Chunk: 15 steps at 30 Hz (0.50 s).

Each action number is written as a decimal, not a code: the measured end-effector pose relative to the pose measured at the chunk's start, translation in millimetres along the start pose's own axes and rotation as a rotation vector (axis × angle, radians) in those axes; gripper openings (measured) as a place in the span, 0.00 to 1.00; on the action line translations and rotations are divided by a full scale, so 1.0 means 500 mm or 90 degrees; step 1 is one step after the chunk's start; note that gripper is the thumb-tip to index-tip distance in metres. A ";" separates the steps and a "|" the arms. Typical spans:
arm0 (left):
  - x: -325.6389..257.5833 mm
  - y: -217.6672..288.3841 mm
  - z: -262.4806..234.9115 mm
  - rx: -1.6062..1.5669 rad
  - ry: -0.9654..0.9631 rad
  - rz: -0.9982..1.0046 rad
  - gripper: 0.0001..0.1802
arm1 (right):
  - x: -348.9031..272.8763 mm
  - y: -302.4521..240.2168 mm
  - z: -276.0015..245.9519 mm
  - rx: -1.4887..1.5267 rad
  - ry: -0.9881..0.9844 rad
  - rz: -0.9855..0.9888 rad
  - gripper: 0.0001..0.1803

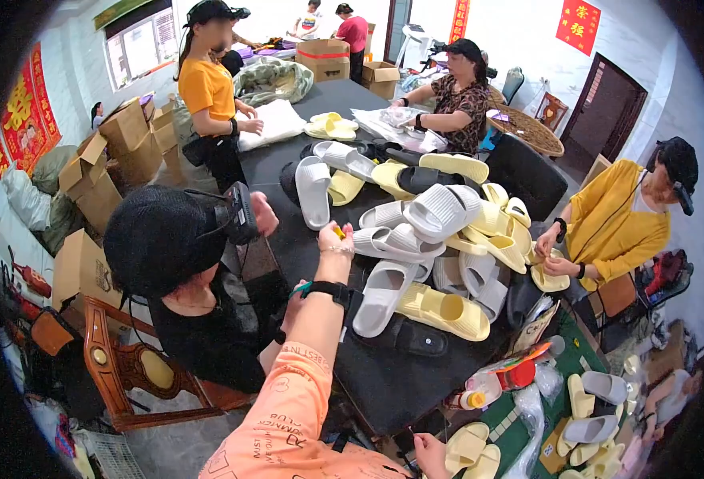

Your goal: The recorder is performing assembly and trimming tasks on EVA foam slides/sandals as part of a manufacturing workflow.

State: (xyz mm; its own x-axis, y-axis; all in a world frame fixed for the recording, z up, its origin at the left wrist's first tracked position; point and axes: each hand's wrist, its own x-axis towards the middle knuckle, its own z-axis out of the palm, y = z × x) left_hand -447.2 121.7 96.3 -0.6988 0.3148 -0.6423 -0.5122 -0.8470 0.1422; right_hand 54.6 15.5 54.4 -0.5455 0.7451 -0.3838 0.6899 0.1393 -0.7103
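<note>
My left arm, in a printed orange sleeve with a dark watch, stretches over the table. My left hand [336, 241] is closed on a small yellow object [339, 232], its kind too small to make out. It is beside the pile, near a grey slipper [314, 191] and a grey ribbed slipper [384, 242]. Low in the view, my right hand [429, 456] is partly cut off, its fingers pinched together near a thin dark item. Pale yellow slippers [469, 449] lie just right of it. Nearer the front of the pile are a grey slipper [383, 297] and a yellow slipper [445, 310].
A co-worker in a black hat [160, 239] sits close on my left, hands near my arm. Other co-workers stand or sit around the black table [392, 375]. Bottles [471, 399] and a green surface [555, 343] with more slippers are at right. Cardboard boxes [88, 271] stand left.
</note>
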 end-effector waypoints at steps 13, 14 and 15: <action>0.151 0.186 0.160 0.038 -0.446 0.114 0.20 | 0.001 0.012 -0.006 0.055 -0.044 0.078 0.14; 0.137 0.170 0.199 0.139 -0.343 0.018 0.22 | -0.010 -0.026 -0.035 0.044 -0.039 0.132 0.14; 0.094 0.110 0.225 0.154 -0.422 -0.073 0.22 | -0.009 0.025 -0.033 0.048 -0.004 0.183 0.14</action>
State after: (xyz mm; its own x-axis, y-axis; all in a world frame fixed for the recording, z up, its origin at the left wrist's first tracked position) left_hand -564.2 138.0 158.5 -0.7512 0.6551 -0.0814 -0.6431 -0.6984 0.3141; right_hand 73.5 24.5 57.2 -0.3366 0.7426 -0.5790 0.7789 -0.1260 -0.6143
